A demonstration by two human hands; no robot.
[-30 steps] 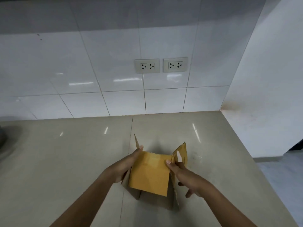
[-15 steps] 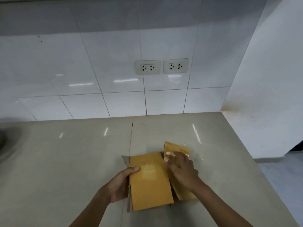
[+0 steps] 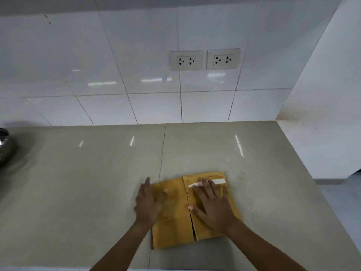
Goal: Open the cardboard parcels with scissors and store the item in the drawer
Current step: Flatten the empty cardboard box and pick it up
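A yellow-brown cardboard parcel (image 3: 175, 231) lies on the beige counter (image 3: 88, 182), near its front edge, with both top flaps folded down flat. A strip of white tape (image 3: 219, 181) shows on the right flap. My left hand (image 3: 149, 204) lies flat with straight fingers on the left flap, slightly blurred. Spread flat on the right flap is my right hand (image 3: 212, 206), pressing down. No scissors, drawer or item is in view.
A shiny metal pot (image 3: 4, 145) sits at the far left edge of the counter. Two wall sockets (image 3: 205, 59) are set in the white tiled wall behind. A white side wall (image 3: 322, 114) bounds the counter on the right.
The parcel's flaps stood up a second ago; both hands have folded them down, and now both palms press them flat on top of the parcel.
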